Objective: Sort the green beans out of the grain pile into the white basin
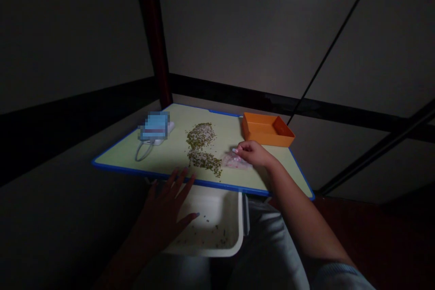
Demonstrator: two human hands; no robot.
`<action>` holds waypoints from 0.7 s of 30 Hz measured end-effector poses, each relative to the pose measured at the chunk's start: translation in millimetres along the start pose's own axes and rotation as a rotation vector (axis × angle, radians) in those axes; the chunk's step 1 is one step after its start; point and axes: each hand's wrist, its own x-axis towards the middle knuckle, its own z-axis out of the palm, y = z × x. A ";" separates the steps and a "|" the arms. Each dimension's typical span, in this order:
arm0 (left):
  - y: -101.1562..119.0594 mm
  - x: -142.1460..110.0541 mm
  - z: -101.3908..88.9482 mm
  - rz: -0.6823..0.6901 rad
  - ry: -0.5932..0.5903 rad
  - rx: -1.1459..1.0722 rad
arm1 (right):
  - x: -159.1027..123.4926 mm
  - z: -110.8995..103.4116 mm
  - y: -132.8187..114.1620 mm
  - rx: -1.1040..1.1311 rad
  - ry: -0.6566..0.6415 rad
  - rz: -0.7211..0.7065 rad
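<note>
A pale green board with a blue rim (163, 154) carries a loose heap of small green beans (202, 145) at its middle. My right hand (253, 153) rests on the board right of the beans, fingers curled and pinching a small clear plastic bag (233, 161). My left hand (168, 204) lies with fingers spread at the board's near edge, its palm over the left rim of a white tray (234, 235) held below the board. A few beans lie in that tray.
An orange box (268, 130) stands at the board's far right corner. A small white device with a cord loop (154, 133) sits at the far left. Dark walls, a red-brown post (154, 31) and black rails surround the board.
</note>
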 end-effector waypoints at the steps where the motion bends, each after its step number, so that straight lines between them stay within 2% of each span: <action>1: 0.3 0.5 -0.6 -0.004 -0.009 -0.004 | -2.1 1.7 -0.3 -0.019 0.007 0.005; 8: 1.5 3.9 -5.6 -0.024 -0.071 -0.022 | -5.1 3.4 0.1 -0.143 0.037 0.034; 21: 1.2 5.6 -10.1 -0.030 -0.135 -0.018 | -3.7 10.8 -8.9 -0.150 -0.005 -0.021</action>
